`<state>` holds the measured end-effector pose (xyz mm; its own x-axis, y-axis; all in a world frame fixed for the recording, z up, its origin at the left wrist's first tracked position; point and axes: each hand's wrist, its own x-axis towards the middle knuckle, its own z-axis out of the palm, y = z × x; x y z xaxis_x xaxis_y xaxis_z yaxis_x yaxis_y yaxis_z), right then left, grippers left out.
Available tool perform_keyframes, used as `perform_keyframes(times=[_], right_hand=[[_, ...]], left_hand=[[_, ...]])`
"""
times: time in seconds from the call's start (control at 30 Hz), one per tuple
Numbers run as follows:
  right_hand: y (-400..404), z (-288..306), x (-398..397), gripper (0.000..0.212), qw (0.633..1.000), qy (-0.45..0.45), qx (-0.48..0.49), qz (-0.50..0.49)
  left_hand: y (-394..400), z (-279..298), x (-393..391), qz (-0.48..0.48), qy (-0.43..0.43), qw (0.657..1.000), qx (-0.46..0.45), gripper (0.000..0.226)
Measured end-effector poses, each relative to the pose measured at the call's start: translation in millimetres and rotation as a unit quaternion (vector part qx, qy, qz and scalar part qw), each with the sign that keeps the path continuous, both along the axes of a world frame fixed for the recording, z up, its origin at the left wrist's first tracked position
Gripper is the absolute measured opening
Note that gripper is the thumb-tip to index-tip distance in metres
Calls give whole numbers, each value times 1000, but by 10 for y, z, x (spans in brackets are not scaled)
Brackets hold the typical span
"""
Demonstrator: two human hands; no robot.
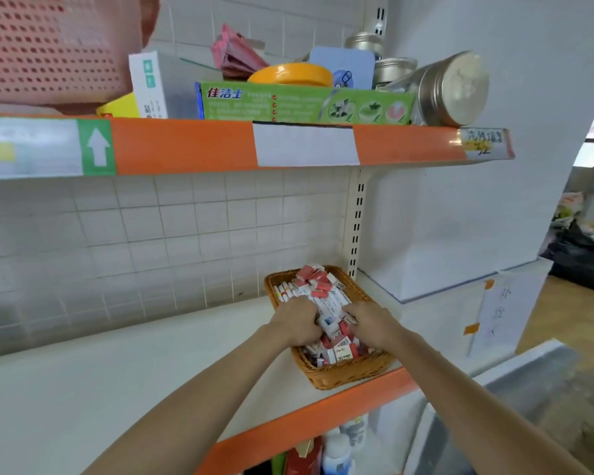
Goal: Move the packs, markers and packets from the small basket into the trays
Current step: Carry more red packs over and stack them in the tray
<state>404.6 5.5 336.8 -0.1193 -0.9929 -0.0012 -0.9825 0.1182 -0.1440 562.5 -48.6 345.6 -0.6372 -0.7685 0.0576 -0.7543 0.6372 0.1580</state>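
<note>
We have both hands down in the small basket (336, 373), which sits at the right end of the white shelf (117, 371) near its orange front edge. Our left hand (297, 322) is curled into the heap of packs (340, 349), and our right hand (369, 323) is bent over them too, though we cannot quite tell how many each has hold of. The markers (288, 290) lie in a row toward the back. Grabbing a loose fistful could let small packs spill over the rim and off the shelf, or drag the light basket toward the edge. No trays are in view. Behind is white tile; above, a stocked shelf with a green box (306, 102).
</note>
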Motion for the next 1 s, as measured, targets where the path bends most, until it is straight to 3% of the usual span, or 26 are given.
perform_keyframes(times=[0.2, 0.37, 0.63, 0.73, 1.0], right_hand=[[-22, 11, 0, 30, 1000, 12, -9, -14], [36, 48, 9, 25, 998, -41, -46, -32], [125, 176, 180, 7, 977, -108, -182, 31], [146, 294, 351, 18, 961, -145, -215, 91], [155, 174, 1171, 33, 953, -185, -144, 191]], left_hand=[[-22, -31, -37, -4, 27, 1000, 2, 9], [6, -24, 5, -1, 56, 998, -7, 19], [132, 100, 204, 23, 219, 975, -35, 21], [220, 152, 381, 58, 256, 964, -38, 21], [502, -22, 1254, 190, 287, 939, 16, 26]])
